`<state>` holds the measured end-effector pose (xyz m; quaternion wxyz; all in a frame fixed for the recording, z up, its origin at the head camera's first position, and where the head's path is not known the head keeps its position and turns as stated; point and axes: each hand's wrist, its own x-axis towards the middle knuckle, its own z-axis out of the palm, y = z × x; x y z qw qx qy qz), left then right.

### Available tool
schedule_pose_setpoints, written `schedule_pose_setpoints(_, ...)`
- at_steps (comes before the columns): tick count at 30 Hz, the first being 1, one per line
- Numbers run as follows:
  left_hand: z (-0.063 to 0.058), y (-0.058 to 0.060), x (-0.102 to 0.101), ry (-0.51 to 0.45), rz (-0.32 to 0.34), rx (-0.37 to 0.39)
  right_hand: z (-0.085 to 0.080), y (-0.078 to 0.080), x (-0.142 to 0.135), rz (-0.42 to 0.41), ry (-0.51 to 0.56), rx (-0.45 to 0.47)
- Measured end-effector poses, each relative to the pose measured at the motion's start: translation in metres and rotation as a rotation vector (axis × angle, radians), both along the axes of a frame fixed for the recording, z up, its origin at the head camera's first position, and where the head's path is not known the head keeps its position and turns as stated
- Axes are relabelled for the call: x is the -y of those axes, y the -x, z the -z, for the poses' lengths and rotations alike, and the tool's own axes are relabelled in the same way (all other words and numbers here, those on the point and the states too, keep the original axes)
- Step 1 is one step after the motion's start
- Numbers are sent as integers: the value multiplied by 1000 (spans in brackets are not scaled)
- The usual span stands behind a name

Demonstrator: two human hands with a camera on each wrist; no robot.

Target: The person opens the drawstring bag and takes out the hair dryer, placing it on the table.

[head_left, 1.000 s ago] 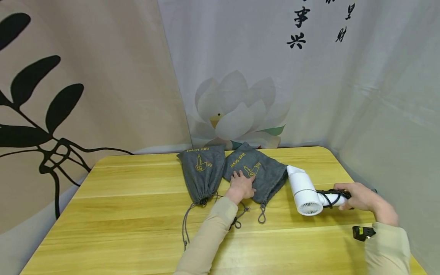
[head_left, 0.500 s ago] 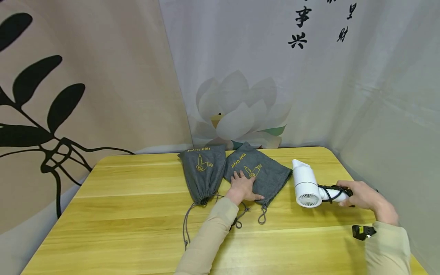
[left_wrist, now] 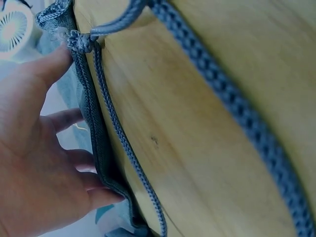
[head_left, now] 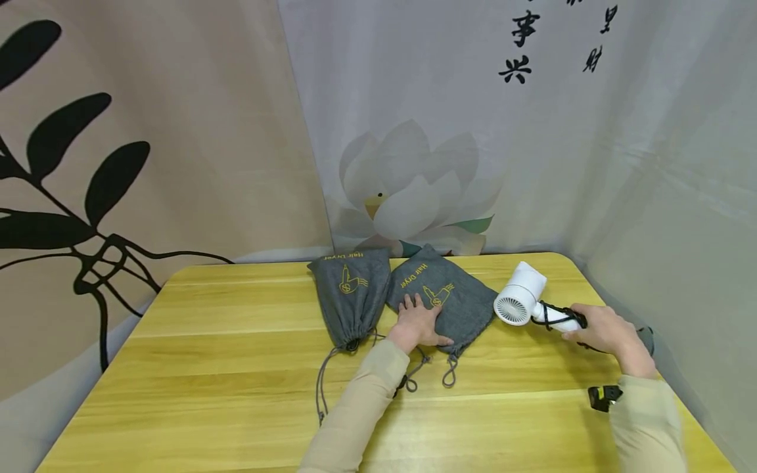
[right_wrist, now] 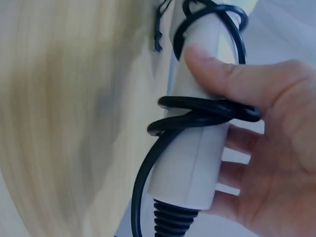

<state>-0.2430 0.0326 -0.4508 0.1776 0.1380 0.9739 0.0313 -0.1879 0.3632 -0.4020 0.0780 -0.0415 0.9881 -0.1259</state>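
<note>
My left hand rests with fingers spread on a grey cloth drawstring bag marked "Hair Dryer". In the left wrist view, my thumb tip is right at the drawstring knot, and the fingers meet the bag's edge. My right hand grips the handle of a white hair dryer just right of that bag. Its round rear grille faces me, and the nozzle points away to the back right. Black power cord is wound round the handle under my thumb.
A second grey drawstring bag lies to the left, its neck drawn together and its strings trailing toward me. Everything lies on a wooden table, with a printed curtain behind its far edge.
My right hand has moved left with the hair dryer, which has turned so its nozzle points back right. My left thumb has shifted toward the bag's near edge.
</note>
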Motion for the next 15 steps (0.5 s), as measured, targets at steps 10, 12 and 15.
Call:
schedule_pose_setpoints(10, -2, -3, -6, 113, 84, -135, 8, 14, 20, 46, -25, -56)
schedule_pose_setpoints(12, -3, -2, -4, 94, 93, -114, 10, 16, 25, 64, -28, -63)
schedule_pose_setpoints(15, -4, -2, 0, 70, 109, -76, 12, 19, 32, 93, -30, -69)
